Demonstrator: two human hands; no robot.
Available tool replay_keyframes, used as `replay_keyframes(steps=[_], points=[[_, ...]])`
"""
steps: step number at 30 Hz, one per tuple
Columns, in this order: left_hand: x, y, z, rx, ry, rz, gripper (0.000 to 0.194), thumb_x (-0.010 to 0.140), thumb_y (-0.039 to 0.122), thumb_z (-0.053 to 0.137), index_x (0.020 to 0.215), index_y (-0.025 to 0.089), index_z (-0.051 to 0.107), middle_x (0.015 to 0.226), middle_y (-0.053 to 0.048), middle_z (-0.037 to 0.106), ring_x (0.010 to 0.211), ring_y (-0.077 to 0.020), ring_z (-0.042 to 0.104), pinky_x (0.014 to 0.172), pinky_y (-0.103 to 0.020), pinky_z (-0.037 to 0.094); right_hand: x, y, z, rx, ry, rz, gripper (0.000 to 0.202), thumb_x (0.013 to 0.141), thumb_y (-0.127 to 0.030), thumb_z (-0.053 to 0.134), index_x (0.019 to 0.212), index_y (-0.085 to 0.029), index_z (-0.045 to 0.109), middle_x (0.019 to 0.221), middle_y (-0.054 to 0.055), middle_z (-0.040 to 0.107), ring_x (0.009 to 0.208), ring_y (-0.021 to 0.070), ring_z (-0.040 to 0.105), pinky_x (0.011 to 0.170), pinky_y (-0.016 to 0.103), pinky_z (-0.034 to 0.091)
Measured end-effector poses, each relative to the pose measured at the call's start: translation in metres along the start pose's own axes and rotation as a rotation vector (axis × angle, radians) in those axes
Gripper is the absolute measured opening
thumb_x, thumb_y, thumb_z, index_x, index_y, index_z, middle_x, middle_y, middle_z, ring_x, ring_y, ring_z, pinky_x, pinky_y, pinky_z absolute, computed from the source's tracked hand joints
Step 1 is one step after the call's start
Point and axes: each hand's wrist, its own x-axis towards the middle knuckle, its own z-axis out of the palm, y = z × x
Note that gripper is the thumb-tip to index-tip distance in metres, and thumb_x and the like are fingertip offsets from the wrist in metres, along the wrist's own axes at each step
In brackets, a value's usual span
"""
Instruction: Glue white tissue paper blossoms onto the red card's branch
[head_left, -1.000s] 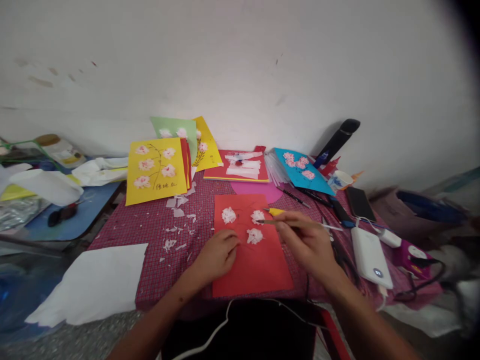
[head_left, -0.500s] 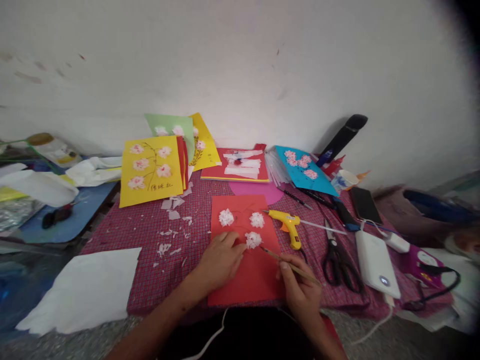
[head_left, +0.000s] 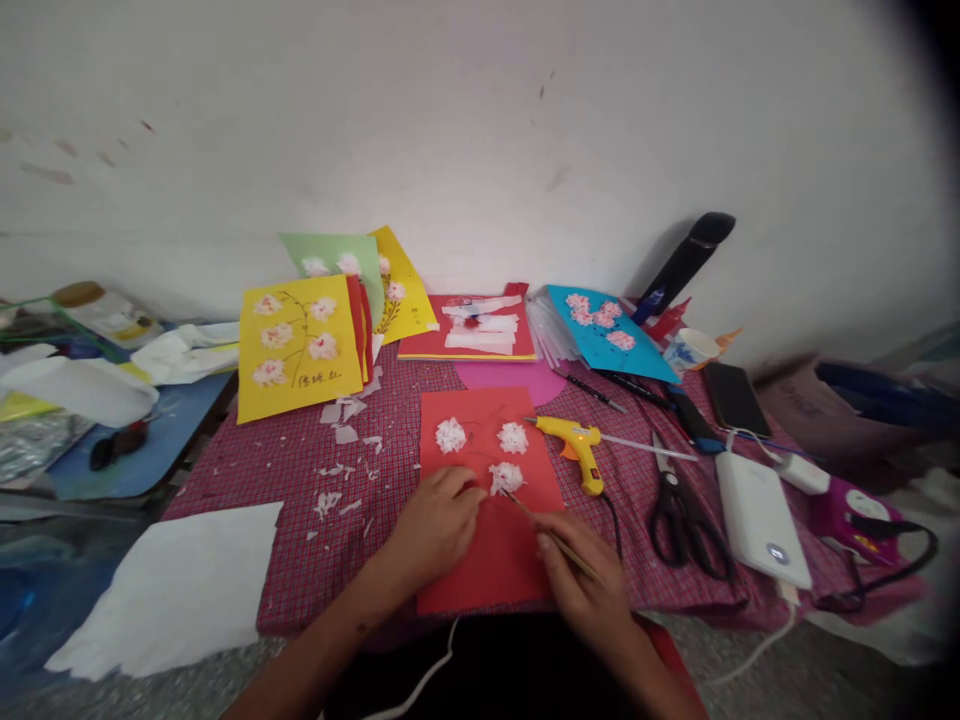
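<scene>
At the near edge of the table (head_left: 300, 590), a thin white cable (head_left: 424, 680) is cut off by the frame. On the flat red paper sheet (head_left: 487, 570) rests the left hand (head_left: 439, 520), fingers bent; its palm side is hidden, so I cannot tell whether it grips anything. The right hand (head_left: 589, 580) grasps one slim wooden brush (head_left: 559, 541), its tip at the nearest of three crumpled white paper flowers (head_left: 506, 479), seemingly touching it. One large white paper piece (head_left: 172, 590) lies left; too many small white scraps (head_left: 328, 503) to count lie between.

Right of the sheet are one yellow glue gun (head_left: 577, 440), one pair of black-handled scissors (head_left: 679, 520) and one white power bank (head_left: 761, 520). Farther off, one yellow card with five pink-white flowers (head_left: 296, 345) partly hides a pale green card (head_left: 341, 250) and a second yellow card (head_left: 409, 300); one bright blue card (head_left: 600, 345) stands far right.
</scene>
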Motion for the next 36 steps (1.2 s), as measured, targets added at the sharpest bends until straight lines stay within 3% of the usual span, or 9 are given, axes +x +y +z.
replay_keyframes(steps=[8, 20, 31, 36], points=[[0.002, 0.000, -0.001, 0.006, -0.023, 0.004, 0.022, 0.098, 0.015, 0.047, 0.107, 0.017, 0.067, 0.116, -0.011, 0.062, 0.109, -0.0253, 0.057, 0.096, -0.042, 0.052, 0.006, 0.002, 0.009, -0.036, -0.110, -0.086, 0.034, 0.098, -0.010, 0.054, 0.128, -0.023, 0.064, 0.113, 0.009, 0.075, 0.103, 0.0207, 0.073, 0.091, 0.033, 0.060], [0.003, 0.002, -0.002, 0.023, -0.062, -0.023, 0.023, 0.096, 0.015, 0.051, 0.114, 0.017, 0.065, 0.118, -0.011, 0.061, 0.110, -0.0261, 0.055, 0.099, -0.042, 0.050, 0.004, 0.005, 0.013, -0.071, -0.116, -0.047, 0.033, 0.098, -0.011, 0.054, 0.126, -0.024, 0.064, 0.113, 0.008, 0.075, 0.103, 0.0206, 0.072, 0.091, 0.034, 0.060], [0.003, 0.002, -0.001, 0.030, -0.054, -0.030, 0.024, 0.097, 0.016, 0.049, 0.116, 0.018, 0.065, 0.119, -0.011, 0.061, 0.112, -0.0266, 0.055, 0.100, -0.043, 0.049, 0.001, -0.003, 0.004, -0.025, -0.061, -0.103, 0.030, 0.096, -0.008, 0.054, 0.120, -0.023, 0.063, 0.102, 0.007, 0.073, 0.093, 0.0194, 0.072, 0.083, 0.031, 0.059], [0.005, 0.002, -0.001, 0.026, -0.044, -0.025, 0.027, 0.097, 0.016, 0.049, 0.119, 0.018, 0.064, 0.119, -0.011, 0.062, 0.110, -0.0262, 0.056, 0.099, -0.043, 0.050, 0.002, -0.005, 0.004, -0.035, -0.109, -0.080, 0.027, 0.098, -0.010, 0.052, 0.118, -0.024, 0.063, 0.100, 0.008, 0.073, 0.091, 0.0212, 0.072, 0.081, 0.035, 0.059]])
